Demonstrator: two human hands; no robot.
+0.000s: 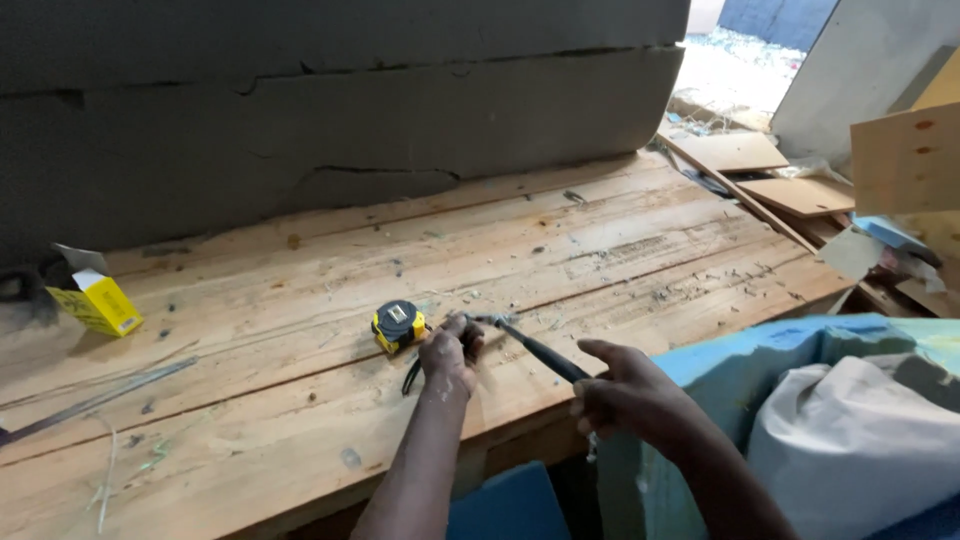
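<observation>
- A rough workshop: a long plank-topped wooden counter (pixel 620 260) runs across the middle of the frame, scattered with shavings, and a thick slab of dark grey foam (pixel 330 120) rises behind it along the top.
- The left hand (pixel 450 352), at centre frame, rests on the counter with its grip closed around something small; what it pinches is too small to tell.
- Just left of that hand and almost touching it lies a yellow-and-black tape measure (pixel 399 325) with a dark strap trailing toward the bottom of the frame.
- The right hand (pixel 622 398), lower right of centre, has its grip clamped on the handle end of a slim dark-handled hammer (pixel 530 345), forefinger lying along the top; the pale metal head sits at the left hand's fingertips.
- The hammer looks rigid and head-heavy, so it should swing best from the far end of the handle, where the hand has it; the smooth handle may slip in a loose hold.
- The tape measure seems a compact, hard case, fairly dense, easiest taken across its flat sides.
- Far left sits a small yellow cardboard box (pixel 98 303) with an open flap; a thin metal strip (pixel 100 400) lies lower left.
- Plywood offcuts (pixel 800 190) pile at upper right; blue foam (pixel 800 345) and a white sack (pixel 860 440) fill the lower right.
</observation>
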